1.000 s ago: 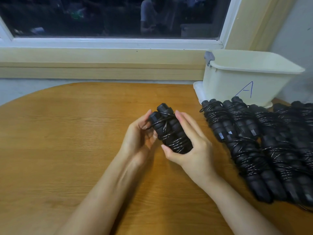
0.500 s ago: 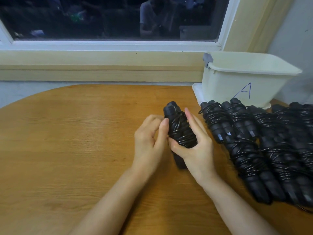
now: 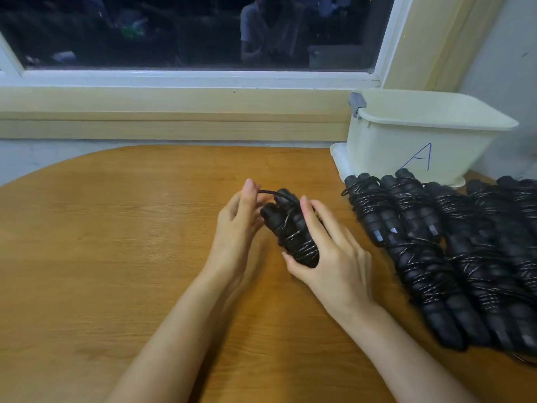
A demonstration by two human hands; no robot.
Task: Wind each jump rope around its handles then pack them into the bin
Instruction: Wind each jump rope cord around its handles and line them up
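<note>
Tabletop [image 3: 116, 257]: new rope loop [image 3: 271, 193], left hand [image 3: 236, 225]

Above the wooden table [image 3: 101, 242], a person's left hand [image 3: 236, 228] and right hand [image 3: 337, 260] are bare, fingers slender, nails trimmed short where they show. The left forearm [image 3: 180, 330] and right forearm [image 3: 406, 344], nearer the table's front edge, are likewise uncovered, slim and smooth, any sleeve out of sight.

Left hand [image 3: 236, 226], right hand [image 3: 334, 257]: fingers curled.
</note>
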